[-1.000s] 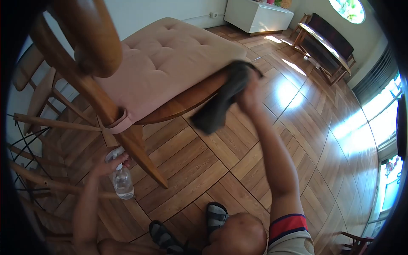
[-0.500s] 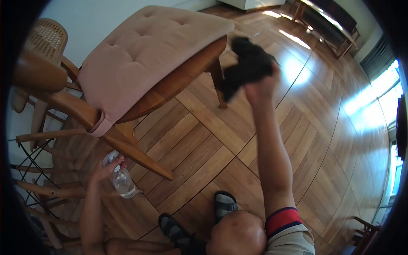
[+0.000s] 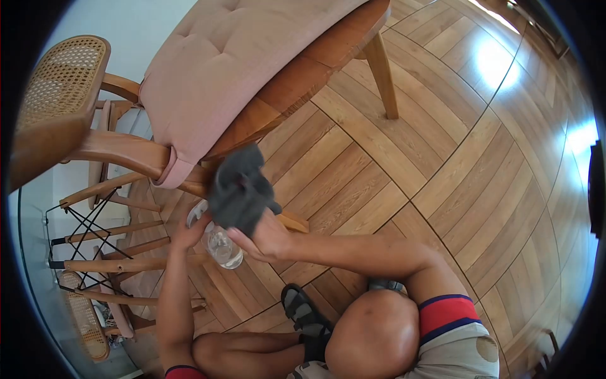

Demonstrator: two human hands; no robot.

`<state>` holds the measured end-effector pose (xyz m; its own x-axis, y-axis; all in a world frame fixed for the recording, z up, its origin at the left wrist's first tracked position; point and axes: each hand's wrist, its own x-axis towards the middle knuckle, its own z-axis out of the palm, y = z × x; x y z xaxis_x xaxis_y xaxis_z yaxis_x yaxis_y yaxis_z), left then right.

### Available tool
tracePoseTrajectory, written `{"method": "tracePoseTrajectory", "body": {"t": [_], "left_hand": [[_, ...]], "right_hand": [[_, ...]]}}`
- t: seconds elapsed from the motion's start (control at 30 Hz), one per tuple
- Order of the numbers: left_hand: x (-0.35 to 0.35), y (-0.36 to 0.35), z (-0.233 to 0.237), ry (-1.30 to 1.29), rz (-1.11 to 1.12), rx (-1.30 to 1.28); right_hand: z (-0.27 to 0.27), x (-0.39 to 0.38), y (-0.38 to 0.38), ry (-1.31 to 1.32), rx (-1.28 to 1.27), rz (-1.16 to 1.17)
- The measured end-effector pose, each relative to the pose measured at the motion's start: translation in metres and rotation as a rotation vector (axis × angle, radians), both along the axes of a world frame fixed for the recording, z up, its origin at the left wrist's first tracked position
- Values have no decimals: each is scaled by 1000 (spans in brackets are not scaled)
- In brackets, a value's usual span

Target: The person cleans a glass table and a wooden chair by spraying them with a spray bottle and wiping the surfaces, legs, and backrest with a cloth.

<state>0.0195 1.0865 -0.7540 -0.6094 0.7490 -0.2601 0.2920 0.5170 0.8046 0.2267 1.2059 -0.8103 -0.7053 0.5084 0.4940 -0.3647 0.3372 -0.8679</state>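
My left hand (image 3: 187, 231) is closed around the neck of a clear spray bottle (image 3: 225, 251) with a white top, partly filled with clear liquid. A bunched dark grey cloth (image 3: 243, 192) is gripped in my right hand (image 3: 273, 239), just beside the bottle. The cloth hangs in front of the wooden chair's (image 3: 297, 91) frame and hides part of it, including the top of a leg. A pink tufted cushion (image 3: 218, 76) lies on the chair seat, tied on by a strap at the corner.
At the left are a woven cane backrest (image 3: 66, 76) and wooden rails crossed by black cords (image 3: 95, 234). Wood-pattern flooring (image 3: 353, 170) spreads to the right. My knee (image 3: 372, 328) and a sandalled foot (image 3: 303, 309) are below my hands.
My right hand has swung the cloth down and left, from beyond the chair's front corner to beside the bottle. The view has tilted down, and my left hand still holds the bottle.
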Motion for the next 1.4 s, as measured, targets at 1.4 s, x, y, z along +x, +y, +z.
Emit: {"method": "tracePoseTrajectory", "body": {"t": [1.4], "left_hand": [[62,85,9,581,155,540]], "right_hand": [[12,176,288,-391,-9,-564]]}}
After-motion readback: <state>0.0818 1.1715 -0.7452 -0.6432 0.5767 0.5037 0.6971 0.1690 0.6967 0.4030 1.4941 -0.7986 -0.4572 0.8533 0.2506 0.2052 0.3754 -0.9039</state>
